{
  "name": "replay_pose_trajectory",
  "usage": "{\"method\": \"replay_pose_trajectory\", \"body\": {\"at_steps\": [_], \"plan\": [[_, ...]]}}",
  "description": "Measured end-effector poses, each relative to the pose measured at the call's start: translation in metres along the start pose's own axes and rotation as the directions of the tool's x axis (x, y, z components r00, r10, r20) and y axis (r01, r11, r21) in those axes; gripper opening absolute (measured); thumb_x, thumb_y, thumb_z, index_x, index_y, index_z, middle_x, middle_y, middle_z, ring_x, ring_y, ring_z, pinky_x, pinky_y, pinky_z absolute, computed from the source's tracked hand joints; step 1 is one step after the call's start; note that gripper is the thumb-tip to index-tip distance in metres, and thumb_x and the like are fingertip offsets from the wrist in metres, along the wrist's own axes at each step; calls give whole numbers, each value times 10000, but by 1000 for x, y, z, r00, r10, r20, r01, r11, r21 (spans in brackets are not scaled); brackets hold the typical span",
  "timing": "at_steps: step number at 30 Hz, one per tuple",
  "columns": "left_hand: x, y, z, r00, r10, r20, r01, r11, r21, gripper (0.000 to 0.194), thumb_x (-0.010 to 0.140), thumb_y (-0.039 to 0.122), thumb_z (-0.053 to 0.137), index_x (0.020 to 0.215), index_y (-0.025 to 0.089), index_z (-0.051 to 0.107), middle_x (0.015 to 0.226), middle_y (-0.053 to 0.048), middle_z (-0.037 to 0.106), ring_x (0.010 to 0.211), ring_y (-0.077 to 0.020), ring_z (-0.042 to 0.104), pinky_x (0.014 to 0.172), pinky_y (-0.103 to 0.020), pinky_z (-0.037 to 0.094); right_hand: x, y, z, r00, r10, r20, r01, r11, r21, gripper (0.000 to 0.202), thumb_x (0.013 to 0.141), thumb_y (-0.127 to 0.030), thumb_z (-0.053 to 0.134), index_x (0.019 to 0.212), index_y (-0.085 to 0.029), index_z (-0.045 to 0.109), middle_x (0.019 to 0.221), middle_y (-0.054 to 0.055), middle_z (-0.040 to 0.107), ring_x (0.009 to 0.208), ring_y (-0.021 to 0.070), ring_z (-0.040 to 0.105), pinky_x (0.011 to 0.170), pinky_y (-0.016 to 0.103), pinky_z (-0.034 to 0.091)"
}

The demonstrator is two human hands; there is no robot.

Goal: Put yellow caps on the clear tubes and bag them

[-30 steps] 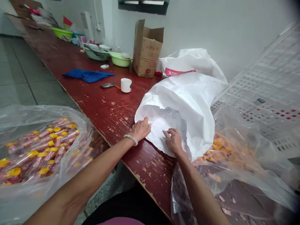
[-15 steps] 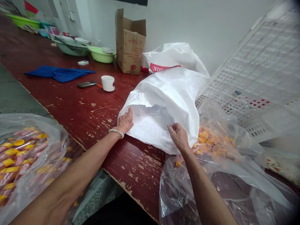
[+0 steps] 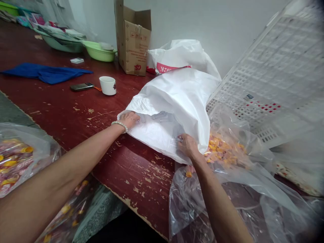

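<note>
A large white woven sack [image 3: 187, 91] lies on its side on the red table with its mouth towards me. Several clear plastic pieces [image 3: 163, 116] lie inside the opening; their exact kind is hard to make out. My left hand [image 3: 130, 119], a beaded bracelet on its wrist, is at the left of the sack's mouth. Its fingers are curled inward beside the clear pieces, and what they hold is hidden. At the right side of the mouth, my right hand [image 3: 187, 144] is closed, thumb and fingers pinching a clear plastic piece [image 3: 174, 140].
Behind the sack stands an open cardboard box [image 3: 136, 47]. A white cup [image 3: 108, 85], a phone [image 3: 82, 87] and blue cloth [image 3: 48, 72] lie left. A white plastic crate [image 3: 263, 84] leans at right, above a clear bag of yellow-and-pink pieces [image 3: 225, 150]. Another filled bag [image 3: 15, 162] is lower left.
The view has shifted slightly to the right. My left hand's fingers have gone from spread on the sack's edge to curled inside its mouth. My right hand has stayed near the clear pieces.
</note>
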State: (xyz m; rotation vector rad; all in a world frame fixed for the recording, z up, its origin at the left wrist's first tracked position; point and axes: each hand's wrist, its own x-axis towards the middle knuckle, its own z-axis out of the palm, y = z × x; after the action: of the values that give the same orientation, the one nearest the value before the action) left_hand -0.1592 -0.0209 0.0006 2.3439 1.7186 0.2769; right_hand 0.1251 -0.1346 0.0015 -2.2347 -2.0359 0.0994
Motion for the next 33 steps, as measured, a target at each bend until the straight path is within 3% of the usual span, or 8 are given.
{"method": "replay_pose_trajectory", "body": {"at_steps": [10,12,15,19,22,26,29,33], "plan": [[-25,2,-7,971,237,1,-231,948,-220,300,753,326,589,1010,173,611,1020,-62,588,926,-200,551,813,-300,428,-14,-33,0,990,-130,60,116,974,195,280,790,-258,512,1039,-157,592,919,76,645,788,177,589,713,279,427],[-41,16,0,956,292,-1,-255,835,-488,320,785,382,552,1026,173,577,940,-39,598,865,-170,559,750,-270,441,-24,-49,-2,991,-133,-9,121,870,477,357,807,-304,509,1141,-181,540,908,34,629,691,130,553,680,258,432],[-67,39,16,950,311,-34,-187,476,-860,313,758,391,596,979,171,557,900,-23,587,826,-148,558,701,-247,441,-40,-74,0,986,-139,-97,159,565,810,455,816,-369,508,1244,-217,469,932,12,593,628,103,500,618,246,434],[-89,58,34,969,245,-27,-91,256,-962,346,752,400,621,1024,201,543,968,-28,573,810,-140,554,656,-236,447,-54,-89,9,986,-119,-120,156,364,918,444,804,-423,536,1199,-225,498,954,24,578,675,113,499,591,235,429],[-92,57,40,973,194,-121,-189,389,-902,327,746,363,640,1034,213,598,1050,-50,543,942,-175,530,768,-272,449,-57,-85,13,986,-118,-118,154,362,919,419,788,-398,559,1166,-221,520,943,24,578,669,110,487,608,238,422],[-89,49,40,942,211,-262,-322,789,-523,256,757,255,613,1003,253,684,1013,-66,471,1015,-219,470,907,-351,405,-54,-78,17,982,-77,-170,187,464,866,394,763,-323,560,1137,-197,551,943,26,576,632,96,452,661,250,415],[-90,44,34,940,320,-116,-340,904,-258,367,729,82,518,996,253,702,852,-64,495,900,-219,498,886,-361,407,-50,-71,23,985,-30,-173,156,597,787,392,754,-297,539,1134,-202,558,924,19,573,591,94,436,654,259,406],[-91,44,19,943,323,84,-297,927,-227,442,659,55,480,1004,227,698,928,-80,598,949,-238,541,901,-339,403,-45,-63,35,990,-28,-141,118,722,682,382,745,-296,530,1116,-214,570,898,12,577,640,114,472,682,269,407]]}}
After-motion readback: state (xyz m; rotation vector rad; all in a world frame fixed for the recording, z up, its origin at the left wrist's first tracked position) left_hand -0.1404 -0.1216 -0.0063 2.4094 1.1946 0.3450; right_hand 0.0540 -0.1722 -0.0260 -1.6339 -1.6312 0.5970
